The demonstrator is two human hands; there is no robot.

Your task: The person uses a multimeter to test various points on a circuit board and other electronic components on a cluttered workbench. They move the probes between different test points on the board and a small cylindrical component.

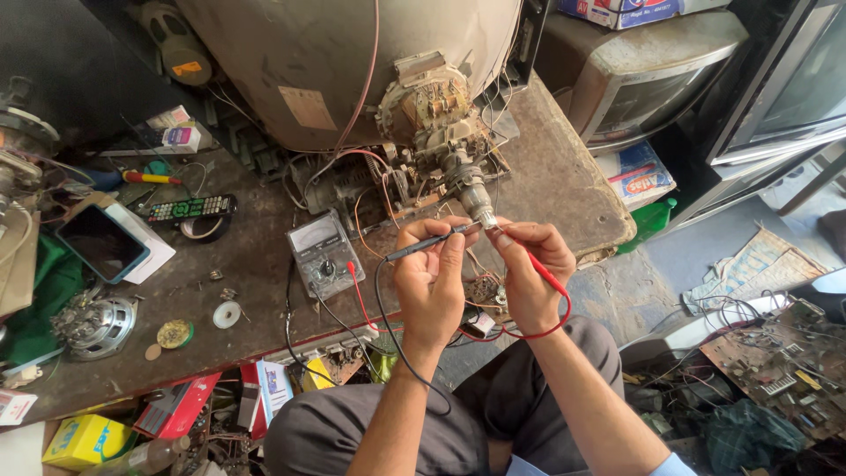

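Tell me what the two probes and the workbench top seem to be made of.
Black probe in the left hand: looks like smooth matte plastic, with a thin tip too small to judge. Red probe in the right hand: glossy plastic, same coloured lead. Workbench top: probably worn wood or board, dull brown, scuffed and stained.

The left hand (429, 280) pinches a black probe (429, 241) and the right hand (529, 269) a red probe (539, 267), both tips meeting at the neck of the picture tube (467, 189) whose grey bulb fills the far side of the workbench (564, 181). Just left of the hands, near the front edge of the workbench, lies a grey multimeter (323, 253) with both leads plugged in. Farther toward the left end lie a remote control (189, 208) and a phone (101, 243).
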